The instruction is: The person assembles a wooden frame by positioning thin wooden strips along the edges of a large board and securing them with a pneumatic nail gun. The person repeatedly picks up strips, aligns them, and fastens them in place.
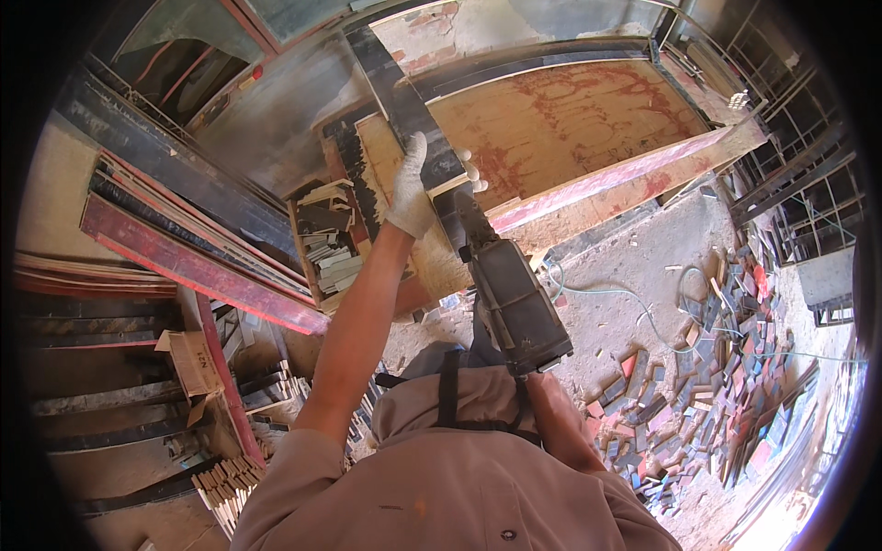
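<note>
My left hand (415,188), in a pale work glove, is closed round a long dark plank (400,87). The thumb lies along the plank's near side and the fingertips show past its other edge. A pale end of wood (448,184) shows between them. Just below is a dark, boxy power tool (522,308), its narrow front end close to the plank's near end. My right forearm (562,418) runs up to the tool's rear and appears to hold it up. The tool's body hides my right hand and its fingers.
A large brown panel (570,119) with red stains lies ahead. Left of it are a wooden box of offcuts (331,253) and leaning red-edged boards (197,253). Scattered wood blocks (671,404) cover the floor at right, crossed by a thin green cable (597,291).
</note>
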Tool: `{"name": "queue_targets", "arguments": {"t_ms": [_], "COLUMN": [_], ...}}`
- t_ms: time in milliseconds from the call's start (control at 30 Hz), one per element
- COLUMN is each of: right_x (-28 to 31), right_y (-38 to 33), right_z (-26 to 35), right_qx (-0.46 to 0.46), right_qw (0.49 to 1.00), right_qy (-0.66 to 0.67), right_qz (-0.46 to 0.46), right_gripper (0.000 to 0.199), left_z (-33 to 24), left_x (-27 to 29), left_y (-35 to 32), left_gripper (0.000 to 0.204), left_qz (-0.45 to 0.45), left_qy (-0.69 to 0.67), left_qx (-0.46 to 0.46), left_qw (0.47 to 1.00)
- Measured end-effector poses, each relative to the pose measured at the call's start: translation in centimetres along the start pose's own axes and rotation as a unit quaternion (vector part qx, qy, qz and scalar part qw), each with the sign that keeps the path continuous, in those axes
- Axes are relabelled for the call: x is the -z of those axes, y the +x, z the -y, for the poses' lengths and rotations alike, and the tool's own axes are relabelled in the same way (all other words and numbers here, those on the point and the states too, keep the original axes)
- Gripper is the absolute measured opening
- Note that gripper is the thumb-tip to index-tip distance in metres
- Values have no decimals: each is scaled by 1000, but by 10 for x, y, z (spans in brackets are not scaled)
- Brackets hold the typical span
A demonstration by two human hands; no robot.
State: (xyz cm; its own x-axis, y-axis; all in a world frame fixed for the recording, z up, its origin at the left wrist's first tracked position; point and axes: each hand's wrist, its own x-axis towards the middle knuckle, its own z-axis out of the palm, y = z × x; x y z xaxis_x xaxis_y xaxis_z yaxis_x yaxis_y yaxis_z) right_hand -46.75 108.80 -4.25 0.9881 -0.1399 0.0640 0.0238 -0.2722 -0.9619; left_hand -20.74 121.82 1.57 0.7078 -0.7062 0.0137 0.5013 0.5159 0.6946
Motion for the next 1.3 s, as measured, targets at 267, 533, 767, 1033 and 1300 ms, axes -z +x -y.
{"name": "queue_targets", "arguments": {"t_ms": [267, 533, 767, 1033, 1300], "right_x": [2, -2, -7, -12, -11], "right_y": [2, 4, 4, 5, 2], "right_z": [-3, -1, 2, 6, 9], "right_qx": [-1, 2, 3, 0, -4], "right_qw": [1000, 1000, 1000, 1000, 1000], "right_qy": [-2, -1, 2, 2, -3], "right_qz": [2, 12, 13, 4, 2], "right_gripper": [44, 49, 53, 58, 63], "left_z": [-21, -23, -27, -28, -25], "left_x": [-34, -1, 1, -12, -8], "left_y": [17, 41, 41, 35, 35], "left_gripper": [87, 33, 28, 29, 27], "left_qz": [-48, -79, -85, -107, -118], "left_qy": [-131, -98, -63, -29, -46], "left_qx": [-47, -36, -36, -33, -31], "left_qw": [989, 991, 994, 993, 991]}}
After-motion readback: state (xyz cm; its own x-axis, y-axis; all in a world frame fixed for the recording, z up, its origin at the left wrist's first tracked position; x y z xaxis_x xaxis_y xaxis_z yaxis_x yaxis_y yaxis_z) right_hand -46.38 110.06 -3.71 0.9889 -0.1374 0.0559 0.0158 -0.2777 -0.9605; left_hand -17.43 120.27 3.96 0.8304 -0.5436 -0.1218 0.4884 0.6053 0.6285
